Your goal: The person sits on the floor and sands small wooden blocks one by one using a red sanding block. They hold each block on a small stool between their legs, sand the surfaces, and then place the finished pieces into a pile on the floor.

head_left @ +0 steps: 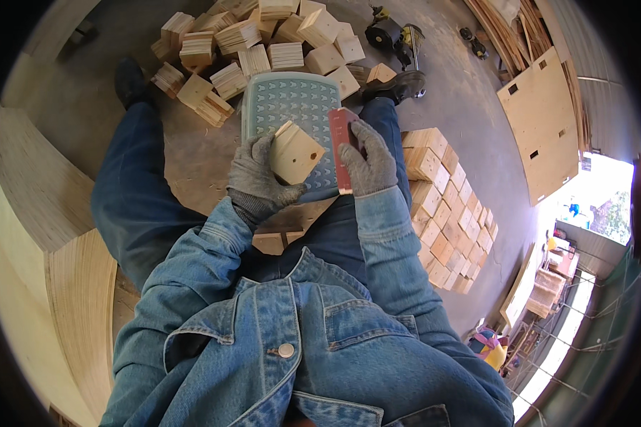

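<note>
Grey knitted gloves cover both of my hands. My left hand (257, 174) grips a square wooden block (297, 154), which looks layered like stacked plywood and has small dark holes in its upper face. In my right hand (369, 158) is a flat, reddish-brown sanding block (341, 151), held upright with the fingers wrapped round its right side. A short gap separates it from the wooden block. Both are held above a pale blue-green plastic stool (294, 76) with a patterned top, standing between my legs.
A loose heap of wooden blocks (285, 55) lies beyond the stool. Neatly stacked blocks (454, 206) stand to my right. Past the stool are yellow-and-black power tools (388, 35). Plywood sheets (538, 128) lean at the far right; large wooden panels (32, 178) stand at my left.
</note>
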`<state>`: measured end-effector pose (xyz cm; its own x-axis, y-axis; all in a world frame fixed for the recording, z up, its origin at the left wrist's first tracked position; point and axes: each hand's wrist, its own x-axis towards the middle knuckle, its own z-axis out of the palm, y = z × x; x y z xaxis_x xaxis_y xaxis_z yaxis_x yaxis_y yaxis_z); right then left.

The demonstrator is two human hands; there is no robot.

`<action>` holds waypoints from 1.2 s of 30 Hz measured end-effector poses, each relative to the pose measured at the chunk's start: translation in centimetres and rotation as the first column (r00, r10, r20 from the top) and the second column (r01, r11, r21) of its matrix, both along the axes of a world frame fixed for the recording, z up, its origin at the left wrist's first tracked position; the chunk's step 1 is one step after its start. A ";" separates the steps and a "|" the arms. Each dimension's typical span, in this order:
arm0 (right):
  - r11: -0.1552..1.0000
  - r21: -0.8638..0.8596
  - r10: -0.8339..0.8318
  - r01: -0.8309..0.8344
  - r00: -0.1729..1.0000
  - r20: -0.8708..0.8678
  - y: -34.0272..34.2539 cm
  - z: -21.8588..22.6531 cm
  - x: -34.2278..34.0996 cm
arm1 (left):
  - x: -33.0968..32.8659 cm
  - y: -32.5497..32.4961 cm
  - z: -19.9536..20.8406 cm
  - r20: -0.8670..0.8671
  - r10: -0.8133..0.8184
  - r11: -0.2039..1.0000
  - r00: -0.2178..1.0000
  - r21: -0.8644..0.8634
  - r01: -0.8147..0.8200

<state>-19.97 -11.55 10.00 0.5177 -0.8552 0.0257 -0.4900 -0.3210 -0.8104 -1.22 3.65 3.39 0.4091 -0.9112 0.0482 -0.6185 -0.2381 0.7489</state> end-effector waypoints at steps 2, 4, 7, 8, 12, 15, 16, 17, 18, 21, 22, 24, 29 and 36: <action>0.992 -0.102 0.060 -0.071 0.992 -0.113 0.8 0.9 0.0 | 0.1 0.1 0.2 -0.016 0.001 1.000 1.000 0.009 0.000; 0.984 -0.115 0.115 -0.137 0.978 -0.177 1.2 1.1 0.7 | 0.3 0.2 -0.4 0.008 -0.007 1.000 1.000 -0.009 0.007; 0.975 -0.135 0.130 -0.176 0.947 -0.294 0.7 0.7 1.5 | 0.0 0.0 -0.2 -0.030 -0.023 0.999 0.999 -0.033 0.022; 0.977 -0.138 0.115 -0.162 0.947 -0.300 0.4 0.1 1.9 | 0.1 0.0 -0.1 -0.049 -0.024 0.999 0.999 -0.037 0.022; 0.997 0.054 0.071 -0.057 0.948 -0.309 -2.8 -2.7 2.5 | 0.3 0.0 0.4 -0.028 -0.032 0.999 0.999 0.028 0.033; 0.991 0.092 -0.085 0.098 0.987 -0.140 -3.8 -3.1 0.8 | 0.4 0.0 1.1 -0.057 -0.041 0.993 0.997 0.109 0.047; 0.973 0.188 -0.135 0.137 0.991 -0.024 -3.6 -3.2 -0.1 | 0.5 -0.1 1.2 -0.068 -0.054 0.992 0.996 0.107 0.062; 0.949 0.282 -0.150 0.141 0.989 0.010 -2.9 -2.5 -0.2 | 0.7 -0.1 1.3 -0.072 -0.066 0.991 0.995 0.110 0.074; 0.918 0.369 -0.172 0.145 0.984 0.041 -2.0 -0.6 -0.1 | 1.1 0.0 1.2 -0.047 -0.099 0.985 0.994 0.138 0.105; 0.847 0.519 -0.206 0.114 0.971 0.122 0.3 1.4 -1.6 | 2.3 -0.2 2.5 -0.012 -0.185 0.952 0.983 0.247 0.182; 0.831 0.545 -0.217 0.110 0.967 0.136 1.1 1.7 -2.2 | 2.6 -0.3 3.4 -0.024 -0.196 0.934 0.980 0.299 0.194; 0.814 0.578 -0.222 0.057 0.950 0.218 2.3 0.7 -2.9 | 3.0 -0.4 4.9 0.024 -0.222 0.911 0.975 0.360 0.199; 0.831 0.556 -0.170 0.002 0.953 0.251 4.1 -1.1 -2.4 | 2.2 -0.5 7.5 0.156 -0.176 0.944 0.972 0.305 0.123; 0.865 0.501 -0.115 -0.031 0.959 0.258 4.1 -0.4 -1.2 | -0.2 -2.6 5.2 0.289 -0.229 0.870 0.930 0.489 0.062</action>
